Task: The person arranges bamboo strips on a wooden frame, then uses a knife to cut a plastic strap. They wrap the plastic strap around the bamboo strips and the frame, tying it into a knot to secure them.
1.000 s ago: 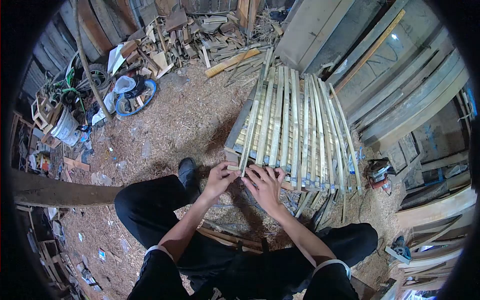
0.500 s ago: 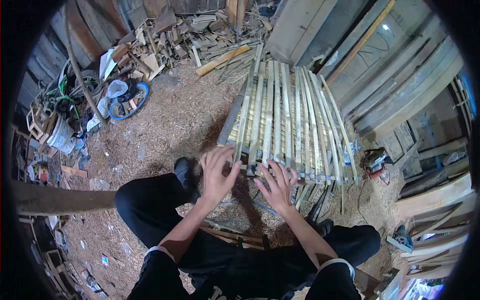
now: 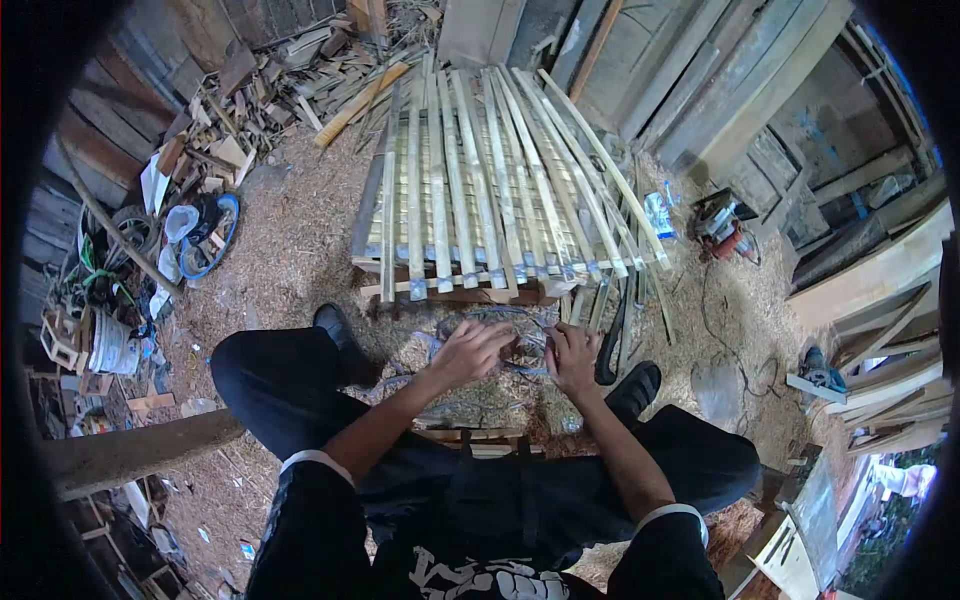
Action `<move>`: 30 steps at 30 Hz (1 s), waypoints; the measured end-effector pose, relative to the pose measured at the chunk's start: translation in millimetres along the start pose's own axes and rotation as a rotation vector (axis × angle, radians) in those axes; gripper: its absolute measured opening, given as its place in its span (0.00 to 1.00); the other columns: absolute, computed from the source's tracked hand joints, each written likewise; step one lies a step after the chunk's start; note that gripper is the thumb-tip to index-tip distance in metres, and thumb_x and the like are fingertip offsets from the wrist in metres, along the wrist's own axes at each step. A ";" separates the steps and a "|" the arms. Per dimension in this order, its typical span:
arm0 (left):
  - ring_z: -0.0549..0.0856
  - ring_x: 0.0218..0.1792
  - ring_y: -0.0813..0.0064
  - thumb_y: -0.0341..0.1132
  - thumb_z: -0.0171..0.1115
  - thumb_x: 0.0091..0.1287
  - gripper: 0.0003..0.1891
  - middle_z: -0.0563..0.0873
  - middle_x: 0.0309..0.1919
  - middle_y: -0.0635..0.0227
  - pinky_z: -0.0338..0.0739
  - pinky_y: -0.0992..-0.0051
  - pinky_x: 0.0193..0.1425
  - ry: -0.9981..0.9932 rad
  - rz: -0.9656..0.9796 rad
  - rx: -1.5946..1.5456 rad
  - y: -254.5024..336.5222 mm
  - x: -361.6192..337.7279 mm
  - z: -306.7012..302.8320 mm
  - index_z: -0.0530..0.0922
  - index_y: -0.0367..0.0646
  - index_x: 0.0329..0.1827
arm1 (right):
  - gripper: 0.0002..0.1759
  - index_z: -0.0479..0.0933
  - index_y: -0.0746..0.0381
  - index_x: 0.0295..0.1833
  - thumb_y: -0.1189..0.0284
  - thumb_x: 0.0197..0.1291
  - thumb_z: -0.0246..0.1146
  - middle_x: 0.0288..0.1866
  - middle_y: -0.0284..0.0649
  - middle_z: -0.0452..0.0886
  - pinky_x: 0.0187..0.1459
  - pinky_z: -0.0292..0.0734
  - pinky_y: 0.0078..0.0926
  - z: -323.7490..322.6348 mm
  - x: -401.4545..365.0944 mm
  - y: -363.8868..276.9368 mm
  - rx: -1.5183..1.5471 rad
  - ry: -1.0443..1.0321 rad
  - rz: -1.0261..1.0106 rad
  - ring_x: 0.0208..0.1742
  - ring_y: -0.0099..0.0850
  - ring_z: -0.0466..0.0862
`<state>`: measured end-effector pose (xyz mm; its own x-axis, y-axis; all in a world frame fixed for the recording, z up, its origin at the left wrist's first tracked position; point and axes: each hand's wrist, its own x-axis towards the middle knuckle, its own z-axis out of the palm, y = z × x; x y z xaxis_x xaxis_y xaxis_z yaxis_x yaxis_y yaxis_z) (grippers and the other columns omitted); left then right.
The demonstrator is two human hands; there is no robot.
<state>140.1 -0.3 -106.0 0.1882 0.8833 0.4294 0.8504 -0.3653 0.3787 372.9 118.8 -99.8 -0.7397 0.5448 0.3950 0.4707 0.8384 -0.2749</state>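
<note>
A slatted panel of pale bamboo-like strips point(image 3: 470, 190) lies in front of me over a woven layer, its near ends just beyond my hands. My left hand point(image 3: 470, 350) is closed, fingers together and pointing right; what it holds, if anything, is hidden. My right hand point(image 3: 572, 355) pinches something thin near the right of the gap between the hands; its kind is too small to tell. A thin bluish-grey strip point(image 3: 525, 370) loops between and below the hands. Close by my right hand, a dark curved tool or handle point(image 3: 612, 345) leans beside the panel.
Scrap wood point(image 3: 250, 105) is heaped at the back left, near a blue-rimmed basin point(image 3: 232, 240) and a white bucket point(image 3: 115, 343). On the right are a red power tool point(image 3: 728, 235) with a cord and stacked boards point(image 3: 880, 260). Sawdust covers the floor point(image 3: 290, 270).
Both hands have come off the panel's near edge and drawn back towards me, from spread fingers to closed ones. The view has shifted, so the panel sits further left and higher.
</note>
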 end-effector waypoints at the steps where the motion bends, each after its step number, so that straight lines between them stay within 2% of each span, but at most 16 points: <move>1: 0.80 0.62 0.58 0.29 0.60 0.69 0.24 0.76 0.71 0.57 0.71 0.55 0.67 -0.091 -0.062 0.016 -2.0 -6.5 10.7 0.75 0.45 0.70 | 0.24 0.75 0.55 0.63 0.69 0.60 0.67 0.56 0.40 0.79 0.59 0.61 0.45 10.9 -6.9 4.2 0.005 0.002 0.006 0.59 0.38 0.79; 2: 0.77 0.67 0.54 0.29 0.56 0.73 0.27 0.69 0.77 0.54 0.67 0.53 0.70 -0.229 -0.162 -0.030 -2.9 -15.7 20.5 0.69 0.45 0.76 | 0.22 0.75 0.57 0.62 0.70 0.61 0.67 0.56 0.41 0.79 0.62 0.62 0.47 24.5 -12.3 6.5 0.025 -0.026 0.048 0.59 0.39 0.78; 5: 0.77 0.66 0.50 0.29 0.56 0.73 0.29 0.67 0.78 0.52 0.66 0.51 0.72 -0.150 -0.342 -0.093 -4.5 -35.7 52.9 0.66 0.44 0.78 | 0.21 0.75 0.59 0.62 0.69 0.64 0.65 0.58 0.43 0.79 0.65 0.62 0.49 69.2 -32.6 6.7 0.077 -0.149 0.114 0.61 0.41 0.77; 6: 0.71 0.74 0.52 0.31 0.57 0.72 0.30 0.66 0.79 0.53 0.63 0.54 0.77 -0.207 -0.380 -0.015 -5.2 -42.3 63.3 0.65 0.39 0.78 | 0.20 0.75 0.60 0.62 0.68 0.66 0.63 0.58 0.44 0.79 0.66 0.62 0.49 82.5 -40.9 6.0 0.096 -0.241 0.133 0.62 0.41 0.77; 12: 0.67 0.76 0.50 0.30 0.58 0.71 0.31 0.63 0.79 0.49 0.62 0.52 0.77 -0.179 -0.351 0.060 -2.7 -59.6 73.3 0.65 0.38 0.78 | 0.21 0.78 0.59 0.61 0.63 0.66 0.64 0.67 0.44 0.75 0.74 0.54 0.56 147.3 -78.8 -20.9 -0.142 -0.624 0.297 0.72 0.43 0.70; 15: 0.65 0.77 0.51 0.30 0.58 0.71 0.30 0.60 0.81 0.49 0.61 0.51 0.77 -0.228 -0.344 0.057 -0.1 -58.6 71.3 0.66 0.37 0.77 | 0.24 0.77 0.60 0.66 0.65 0.66 0.59 0.70 0.45 0.75 0.77 0.52 0.61 144.0 -83.1 -19.7 -0.055 -0.672 0.308 0.75 0.44 0.68; 16: 0.65 0.77 0.51 0.31 0.58 0.71 0.30 0.60 0.81 0.49 0.60 0.51 0.78 -0.227 -0.329 0.029 0.4 -55.6 71.5 0.65 0.38 0.77 | 0.20 0.79 0.60 0.59 0.63 0.65 0.61 0.64 0.44 0.78 0.75 0.53 0.60 145.8 -84.0 -18.4 -0.106 -0.533 0.248 0.69 0.43 0.73; 17: 0.65 0.77 0.50 0.32 0.58 0.72 0.29 0.59 0.81 0.49 0.60 0.51 0.78 -0.223 -0.310 0.002 0.3 -50.7 71.9 0.65 0.38 0.76 | 0.20 0.79 0.60 0.59 0.63 0.65 0.61 0.64 0.44 0.78 0.75 0.53 0.60 148.0 -82.1 -15.3 -0.112 -0.529 0.240 0.69 0.43 0.73; 19: 0.67 0.76 0.52 0.34 0.59 0.71 0.30 0.62 0.80 0.51 0.59 0.52 0.79 -0.179 -0.309 0.013 -1.7 -51.2 82.2 0.67 0.42 0.77 | 0.21 0.79 0.59 0.63 0.68 0.66 0.58 0.62 0.43 0.81 0.77 0.51 0.61 128.4 -61.8 -16.8 -0.129 -0.947 0.279 0.68 0.42 0.76; 21: 0.66 0.76 0.51 0.35 0.59 0.72 0.31 0.62 0.80 0.53 0.60 0.51 0.79 -0.176 -0.325 -0.105 -1.5 -46.5 78.0 0.65 0.44 0.79 | 0.17 0.80 0.59 0.59 0.70 0.65 0.59 0.58 0.42 0.83 0.75 0.54 0.58 107.0 -56.0 -19.4 -0.078 -0.924 0.312 0.64 0.40 0.79; 23: 0.68 0.75 0.52 0.36 0.60 0.72 0.30 0.65 0.78 0.53 0.60 0.51 0.79 -0.163 -0.334 -0.110 1.7 -40.2 71.0 0.67 0.45 0.78 | 0.16 0.81 0.58 0.56 0.72 0.65 0.59 0.54 0.42 0.83 0.72 0.60 0.53 93.4 -57.9 -15.5 0.061 -0.528 0.275 0.61 0.40 0.80; 24: 0.70 0.74 0.54 0.36 0.61 0.72 0.29 0.69 0.76 0.54 0.59 0.50 0.78 -0.155 -0.350 -0.108 5.5 -33.6 64.2 0.69 0.45 0.77 | 0.11 0.83 0.57 0.51 0.70 0.64 0.64 0.40 0.40 0.81 0.61 0.68 0.47 91.9 -56.1 -8.3 0.073 -0.294 0.175 0.48 0.41 0.82; 25: 0.70 0.74 0.54 0.36 0.61 0.72 0.29 0.69 0.76 0.54 0.59 0.50 0.78 -0.149 -0.345 -0.113 8.6 -25.9 57.2 0.69 0.45 0.77 | 0.11 0.83 0.57 0.51 0.70 0.64 0.64 0.40 0.40 0.81 0.61 0.68 0.47 76.6 -44.7 -6.7 0.064 -0.293 0.175 0.48 0.41 0.82; 27: 0.77 0.68 0.60 0.36 0.63 0.73 0.24 0.79 0.69 0.57 0.60 0.51 0.77 -0.021 -0.257 -0.252 12.9 -9.7 37.4 0.74 0.44 0.71 | 0.17 0.83 0.56 0.56 0.73 0.60 0.68 0.38 0.38 0.80 0.60 0.70 0.46 33.8 -19.6 -7.3 0.101 -0.149 -0.064 0.46 0.40 0.81; 28: 0.86 0.55 0.63 0.37 0.67 0.71 0.18 0.88 0.53 0.60 0.70 0.55 0.70 0.075 -0.178 -0.230 16.4 3.0 20.3 0.81 0.43 0.61 | 0.23 0.79 0.58 0.61 0.76 0.58 0.63 0.41 0.41 0.77 0.55 0.73 0.44 8.4 -4.4 -10.5 0.117 -0.174 -0.124 0.47 0.41 0.80; 30: 0.87 0.51 0.63 0.39 0.67 0.71 0.17 0.89 0.49 0.62 0.73 0.58 0.66 0.039 -0.151 -0.256 9.6 7.1 13.4 0.82 0.45 0.59 | 0.24 0.80 0.58 0.60 0.76 0.55 0.65 0.39 0.42 0.76 0.50 0.74 0.43 -24.7 17.5 -12.6 0.184 -0.153 -0.144 0.45 0.42 0.79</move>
<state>156.2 6.5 -110.3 0.0458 0.9229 0.3822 0.7148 -0.2976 0.6329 365.9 118.2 -67.8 -0.8633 0.3994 0.3085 0.2704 0.8822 -0.3854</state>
